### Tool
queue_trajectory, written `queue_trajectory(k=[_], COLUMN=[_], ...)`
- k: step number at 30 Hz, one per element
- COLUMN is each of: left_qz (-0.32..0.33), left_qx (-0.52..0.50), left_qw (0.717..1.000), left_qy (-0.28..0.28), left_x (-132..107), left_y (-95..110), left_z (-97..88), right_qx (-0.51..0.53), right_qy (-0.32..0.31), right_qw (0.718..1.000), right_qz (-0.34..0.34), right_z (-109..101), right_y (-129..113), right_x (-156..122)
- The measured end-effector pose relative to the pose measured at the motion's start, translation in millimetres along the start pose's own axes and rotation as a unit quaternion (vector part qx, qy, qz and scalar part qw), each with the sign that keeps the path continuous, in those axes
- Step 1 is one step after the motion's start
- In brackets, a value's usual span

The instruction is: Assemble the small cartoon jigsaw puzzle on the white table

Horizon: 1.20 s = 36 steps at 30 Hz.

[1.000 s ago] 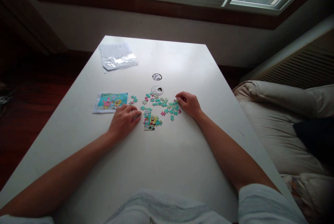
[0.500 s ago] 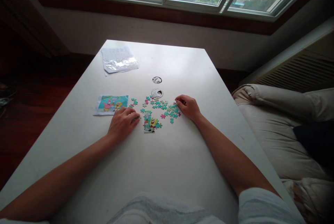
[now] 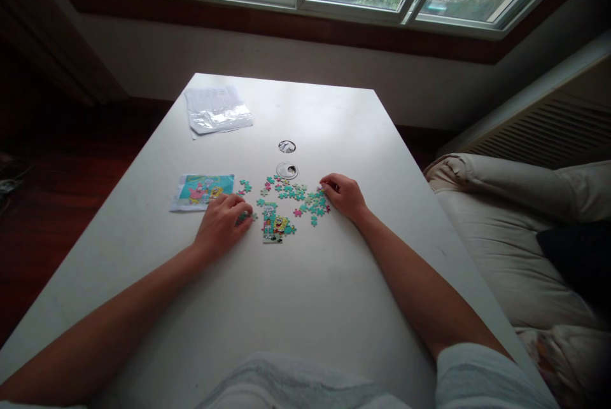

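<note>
A partly assembled jigsaw puzzle (image 3: 273,226) with cartoon figures lies on the white table, several joined pieces sticking out on its right. To its left rests my left hand (image 3: 222,223), fingers bent and thumb apart from them, with small pieces showing in the gap. Its fingers cover the lower right of a printed picture packet (image 3: 203,191). Beyond and right of the assembled part, loose teal and pink puzzle pieces (image 3: 315,204) are scattered. At their right edge is my right hand (image 3: 344,195), fingers curled together; whatever lies between the fingertips is hidden.
Two round metal-rimmed fittings (image 3: 287,170) are set in the table (image 3: 305,294) behind the pieces. A clear plastic sleeve with paper (image 3: 217,110) lies at the far left corner. A beige sofa (image 3: 496,224) stands along the right side, and windows are ahead.
My left hand has shifted slightly left, its thumb and fingers parting so that pieces beneath them show. My right hand has hardly moved.
</note>
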<state>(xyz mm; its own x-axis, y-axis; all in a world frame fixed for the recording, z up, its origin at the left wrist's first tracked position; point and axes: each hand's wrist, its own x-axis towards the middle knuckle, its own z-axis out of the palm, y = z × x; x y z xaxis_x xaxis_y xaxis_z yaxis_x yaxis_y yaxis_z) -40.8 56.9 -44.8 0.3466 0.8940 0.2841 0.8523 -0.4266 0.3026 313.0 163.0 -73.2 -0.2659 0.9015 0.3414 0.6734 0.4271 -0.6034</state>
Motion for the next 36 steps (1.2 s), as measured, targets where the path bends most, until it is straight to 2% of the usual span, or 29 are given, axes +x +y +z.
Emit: queue_trajectory(k=[4,8,13,15,17,21,26,28,31,34,36], left_qz=[0.004,0.011,-0.04,-0.056,-0.073,-0.081,-0.063,-0.029,0.06,0.135,0.16], left_qx=[-0.028,-0.084,-0.207,-0.242,-0.264,-0.27,-0.246,-0.209,-0.14,-0.091,-0.071], left_qw=[1.0,0.996,0.978,0.969,0.962,0.958,0.966,0.977,0.987,0.984,0.982], left_qy=[0.0,0.006,0.001,-0.009,-0.018,-0.043,-0.046,-0.043,-0.055,-0.069,-0.077], left_x=[-1,0,-1,-3,-6,-9,-11,-13,-17,-18,-18], left_y=[3,9,27,35,41,47,49,48,46,46,46], left_z=[1.0,0.9,0.1,0.7,1.6,2.5,1.8,1.4,1.4,1.7,1.9], right_qx=[0.003,0.04,0.121,0.16,0.18,0.208,0.21,0.197,0.158,0.117,0.097], right_qy=[0.011,0.012,-0.078,-0.126,-0.146,-0.177,-0.224,-0.248,-0.26,-0.254,-0.253], right_qw=[1.0,0.998,0.983,0.968,0.962,0.957,0.948,0.947,0.952,0.959,0.957], right_qz=[-0.009,-0.039,-0.118,-0.15,-0.147,-0.1,-0.079,-0.057,-0.027,-0.057,-0.098], right_z=[-1,2,19,26,29,29,25,22,18,17,18], right_y=[-5,-37,-99,-115,-124,-126,-125,-122,-115,-111,-111], right_x=[-1,-8,-26,-33,-38,-41,-44,-45,-45,-45,-46])
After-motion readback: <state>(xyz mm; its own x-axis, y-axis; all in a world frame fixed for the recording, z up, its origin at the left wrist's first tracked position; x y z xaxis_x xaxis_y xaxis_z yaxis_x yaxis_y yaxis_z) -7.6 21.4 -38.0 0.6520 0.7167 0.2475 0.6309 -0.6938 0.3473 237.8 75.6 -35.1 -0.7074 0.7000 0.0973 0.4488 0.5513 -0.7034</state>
